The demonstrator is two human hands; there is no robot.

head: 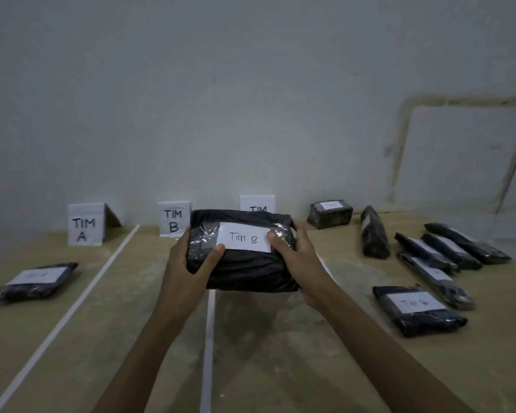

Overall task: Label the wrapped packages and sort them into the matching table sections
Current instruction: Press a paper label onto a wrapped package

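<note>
Above the tan table [102, 323], over the white divider strip [209, 323] and just in front of the folded white "TIM B" sign card [173, 219], the bulky black plastic-wrapped package [248, 272] is held in both hands. The left hand [188, 263] clasps its left side, thumb on top. The right hand [298, 260] clasps its right side, thumb on the white paper "Tim B" label [243, 240]. The wrap is glossy and creased, so the package is judged soft, slippery and fairly light. Recommended hold: opposite sides, fingers underneath, clear of the taped label. Contact with the table cannot be determined.
</note>
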